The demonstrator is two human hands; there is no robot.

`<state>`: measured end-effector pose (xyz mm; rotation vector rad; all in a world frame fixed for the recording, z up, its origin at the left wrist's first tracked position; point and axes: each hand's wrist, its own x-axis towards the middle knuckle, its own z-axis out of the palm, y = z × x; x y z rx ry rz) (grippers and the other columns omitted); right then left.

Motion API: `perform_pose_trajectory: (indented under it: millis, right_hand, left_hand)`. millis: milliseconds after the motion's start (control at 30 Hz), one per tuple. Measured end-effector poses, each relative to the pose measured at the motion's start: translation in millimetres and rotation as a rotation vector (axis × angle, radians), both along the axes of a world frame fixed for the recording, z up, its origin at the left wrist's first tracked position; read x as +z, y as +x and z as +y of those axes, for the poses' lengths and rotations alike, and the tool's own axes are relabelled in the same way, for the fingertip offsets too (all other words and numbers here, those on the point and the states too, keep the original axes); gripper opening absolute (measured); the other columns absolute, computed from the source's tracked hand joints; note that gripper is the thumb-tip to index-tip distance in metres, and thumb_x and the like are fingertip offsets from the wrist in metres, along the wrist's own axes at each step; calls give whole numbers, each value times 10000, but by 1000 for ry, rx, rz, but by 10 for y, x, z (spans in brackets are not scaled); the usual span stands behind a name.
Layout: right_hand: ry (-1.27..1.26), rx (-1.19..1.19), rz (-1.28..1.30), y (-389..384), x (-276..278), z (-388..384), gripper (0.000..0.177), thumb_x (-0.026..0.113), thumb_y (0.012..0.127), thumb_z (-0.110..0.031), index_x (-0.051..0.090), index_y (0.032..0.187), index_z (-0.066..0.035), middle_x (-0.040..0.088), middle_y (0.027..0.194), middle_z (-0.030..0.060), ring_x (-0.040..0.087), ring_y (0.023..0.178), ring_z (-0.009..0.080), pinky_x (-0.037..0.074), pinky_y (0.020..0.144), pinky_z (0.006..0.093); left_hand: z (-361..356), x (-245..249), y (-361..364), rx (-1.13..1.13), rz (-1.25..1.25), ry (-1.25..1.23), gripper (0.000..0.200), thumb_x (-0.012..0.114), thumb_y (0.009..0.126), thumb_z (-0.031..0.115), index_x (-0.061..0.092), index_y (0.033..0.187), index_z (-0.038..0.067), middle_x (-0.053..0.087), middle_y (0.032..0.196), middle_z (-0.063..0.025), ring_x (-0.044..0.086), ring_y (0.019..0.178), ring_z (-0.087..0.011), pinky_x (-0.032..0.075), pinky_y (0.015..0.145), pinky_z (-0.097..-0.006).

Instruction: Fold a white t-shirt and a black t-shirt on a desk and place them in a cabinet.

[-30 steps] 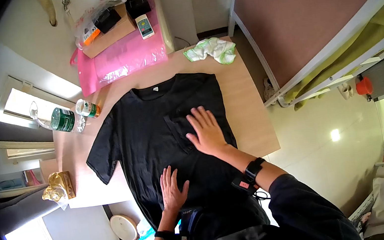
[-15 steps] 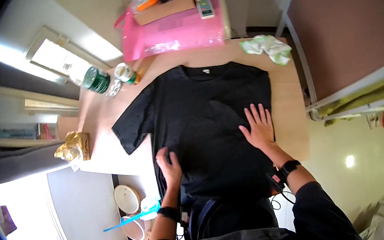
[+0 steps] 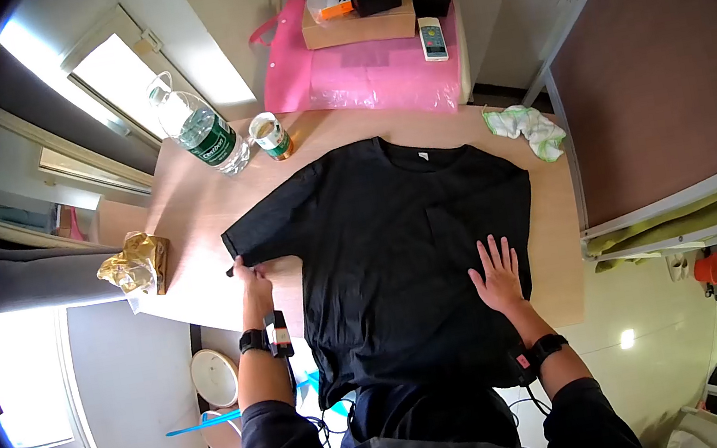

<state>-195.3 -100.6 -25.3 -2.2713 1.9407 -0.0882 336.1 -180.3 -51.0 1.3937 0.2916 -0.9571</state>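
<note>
A black T-shirt [image 3: 397, 227] lies spread flat, front up, on a light wooden table [image 3: 188, 213]; its hem hangs over the near edge. My left hand [image 3: 249, 274] pinches the end of the shirt's left sleeve at the near left. My right hand [image 3: 497, 272] rests flat, fingers spread, on the shirt's lower right side. Both wrists carry black bands.
A water bottle [image 3: 198, 127] and a small can [image 3: 272, 136] stand at the table's far left. A pink bag [image 3: 372, 72] with a cardboard box [image 3: 356, 27] and a remote [image 3: 433, 38] lies at the back. A green-white cloth [image 3: 529, 127] sits far right, a gold wrapper [image 3: 135, 264] at left.
My left hand has moved from the shirt's lower middle out to the left sleeve end and gripped it. My right hand has slid to the shirt's lower right. The view shifted.
</note>
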Motion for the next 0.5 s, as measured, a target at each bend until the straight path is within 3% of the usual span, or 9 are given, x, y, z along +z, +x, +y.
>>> perform_pose_trajectory:
  millis: [33,67,100,167,200,267,300,367,500]
  right_hand:
    - [2,-1,5,-4,-19,-6,648,435,954,-433,248,1484,-111,190,1547,157,137,1426,394,132,1142,535]
    - [-2,7,1,-19,-38,-9,651,431,954,-437,242,1486,-111,183,1549,156,131,1427,394,127,1141,540]
    - [-6,14,-4,-30,-51,0,655,427,955,-442,236,1487,-111,176,1552,155,125,1428,395,123,1139,545]
    - [-1,6,-11,-37,-47,7,649,430,951,-448,253,1484,-123,182,1552,145,129,1428,389,125,1140,540]
    - [-6,3,-21,-33,-46,-1,643,433,947,-454,269,1480,-135,188,1552,136,133,1428,383,127,1141,535]
    - [1,-4,-17,-32,-56,2,647,435,946,-456,266,1482,-136,186,1553,136,132,1429,382,125,1141,535]
    - [8,-4,-16,-36,-57,-3,651,437,945,-458,262,1483,-136,184,1553,135,131,1429,381,124,1141,536]
    - [31,-3,-18,-31,-10,-10,657,439,949,-446,239,1488,-129,168,1556,144,117,1430,389,111,1141,538]
    - [63,-2,-36,-31,-7,-15,665,443,952,-435,218,1492,-118,150,1557,157,101,1431,397,96,1141,541]
  left_hand:
    - [-12,31,-15,122,-154,-70,292,481,958,344,539,980,59,589,823,-35,584,768,-164,499,719,-276]
    - [33,-58,100,113,-132,-191,325,482,960,314,522,1138,45,587,1037,-56,562,961,-165,466,842,-252]
    - [89,-148,187,95,-65,-237,306,492,957,289,515,1157,58,595,1049,-63,567,956,-159,477,846,-280]
    - [98,-323,378,209,224,-212,170,535,939,267,602,937,111,648,911,-52,576,709,-139,521,659,-251]
    - [117,-312,443,203,225,-210,170,535,939,267,602,937,111,648,911,-52,576,709,-139,521,659,-251]
    - [197,-160,507,-201,298,-399,205,572,929,311,620,861,123,650,759,-36,534,557,-135,504,553,-241]
    - [40,291,230,-33,315,-288,252,619,900,371,621,798,141,626,636,-13,473,443,-137,478,475,-231]
    - [-36,698,78,-131,352,-190,278,666,861,403,630,860,127,668,777,-35,524,554,-136,509,563,-259]
    - [-156,728,268,-352,196,81,305,650,868,395,624,971,109,660,925,-45,575,733,-142,521,689,-301]
